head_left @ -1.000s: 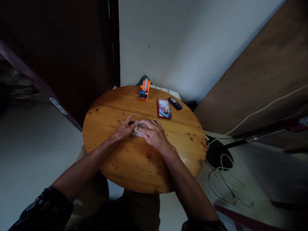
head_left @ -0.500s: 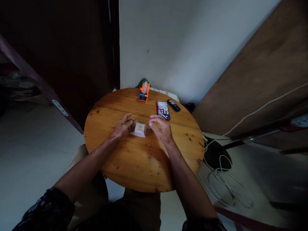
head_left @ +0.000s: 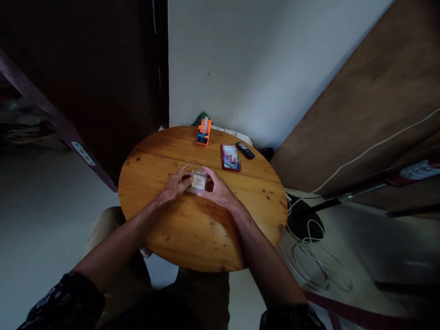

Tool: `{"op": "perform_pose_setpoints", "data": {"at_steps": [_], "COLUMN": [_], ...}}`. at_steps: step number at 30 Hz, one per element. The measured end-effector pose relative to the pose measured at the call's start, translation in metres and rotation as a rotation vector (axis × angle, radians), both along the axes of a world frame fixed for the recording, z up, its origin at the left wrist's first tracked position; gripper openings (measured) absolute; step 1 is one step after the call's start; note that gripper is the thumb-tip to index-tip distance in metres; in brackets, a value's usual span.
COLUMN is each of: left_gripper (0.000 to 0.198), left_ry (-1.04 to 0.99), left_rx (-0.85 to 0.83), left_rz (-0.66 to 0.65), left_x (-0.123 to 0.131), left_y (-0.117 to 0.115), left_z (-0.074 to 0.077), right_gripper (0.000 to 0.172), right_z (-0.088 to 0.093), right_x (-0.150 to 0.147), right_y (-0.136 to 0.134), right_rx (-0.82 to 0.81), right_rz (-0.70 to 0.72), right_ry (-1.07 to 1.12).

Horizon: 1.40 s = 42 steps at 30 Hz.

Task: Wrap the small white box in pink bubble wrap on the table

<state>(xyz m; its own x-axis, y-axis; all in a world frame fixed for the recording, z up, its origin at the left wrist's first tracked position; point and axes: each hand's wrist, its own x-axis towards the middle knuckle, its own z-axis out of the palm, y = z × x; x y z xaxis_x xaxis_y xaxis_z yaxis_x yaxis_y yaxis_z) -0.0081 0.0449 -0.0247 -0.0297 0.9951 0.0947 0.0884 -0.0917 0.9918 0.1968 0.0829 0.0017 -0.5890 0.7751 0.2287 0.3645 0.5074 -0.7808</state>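
Observation:
A small pale packet (head_left: 198,180) in clear wrapping, with reddish print on its face, is on the round table between my hands. My left hand (head_left: 177,182) grips its left side, the thumb overlapping the edge and the fingers reaching past its far corner. Around the right side curves my right hand (head_left: 218,189), with a finger at the far edge and the thumb at the near edge. Parts of the wrapping are hidden behind my fingers.
The round wooden table (head_left: 165,238) stands against a wall. Near its far edge is an orange and blue tape dispenser (head_left: 204,132). A phone (head_left: 231,157) and a black remote-like object (head_left: 245,150) lie at the right. A pale cable (head_left: 318,259) coils on the floor.
My right hand has moved left and down onto the packet, its finger and thumb now around the right side. My left thumb has come further over the packet's left edge.

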Motion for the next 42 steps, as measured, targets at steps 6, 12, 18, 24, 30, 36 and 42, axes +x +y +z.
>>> {"op": "perform_pose_setpoints", "data": {"at_steps": [6,12,18,24,30,36,42], "left_gripper": [0.080,0.075,0.071,0.070,0.066,0.061,0.064], "left_ry": [0.046,-0.035,-0.084,-0.108,-0.096,-0.021,0.021], "left_rx": [0.033,0.029,0.033,0.000,0.021,0.009,-0.022], "left_rz": [0.010,0.026,0.016,-0.002,-0.007,0.007,0.023], "left_x": [0.000,0.005,0.005,0.005,0.005,0.005,0.004], "left_y": [0.000,0.003,0.005,0.006,0.007,0.002,-0.003], "left_z": [0.001,-0.001,-0.001,-0.004,-0.002,0.006,0.013], "right_gripper": [0.080,0.050,0.021,0.015,0.013,0.014,0.016], "right_z": [-0.004,-0.010,-0.009,0.003,0.013,0.019,0.024], "right_x": [0.000,-0.011,-0.026,-0.024,-0.017,-0.016,-0.015], "right_y": [0.005,0.015,0.016,0.002,-0.006,-0.011,-0.020], "right_rx": [-0.067,-0.175,-0.102,0.108,0.244,0.431,0.582], "right_rz": [0.005,-0.163,-0.237,-0.156,-0.081,-0.030,0.013], "right_ry": [0.142,0.357,0.408,0.308,0.115,-0.081,-0.291]}}
